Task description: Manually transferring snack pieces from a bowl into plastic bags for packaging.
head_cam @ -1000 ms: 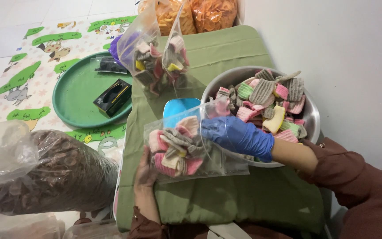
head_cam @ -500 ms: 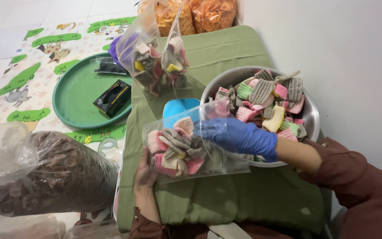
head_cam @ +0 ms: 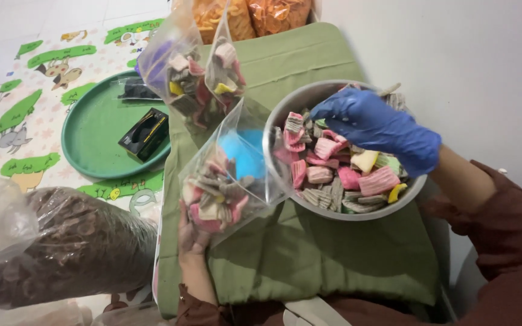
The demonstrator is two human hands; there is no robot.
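Observation:
My left hand (head_cam: 192, 236), bare, holds the bottom of a clear plastic bag (head_cam: 231, 175) partly filled with pink, grey and cream ridged crackers, its mouth up against the rim of a metal bowl (head_cam: 276, 121). My right hand (head_cam: 374, 124), in a blue glove, rests over the top of the coloured crackers (head_cam: 339, 175) heaped in that bowl. Whether its fingers have closed on any cracker is hidden. The bowl sits on a green cloth (head_cam: 327, 253).
Two filled clear bags of crackers (head_cam: 200, 78) stand behind. A round green tray (head_cam: 95, 136) holds a black and yellow tool (head_cam: 144, 134). A large bag of brown snacks (head_cam: 61, 244) lies at left, orange snack bags (head_cam: 243, 15) at the top, a patterned mat (head_cam: 25, 115) beneath.
My right hand has come out of the bag's mouth and moved up and right onto the crackers in the bowl. The bag has tilted upright in my left hand.

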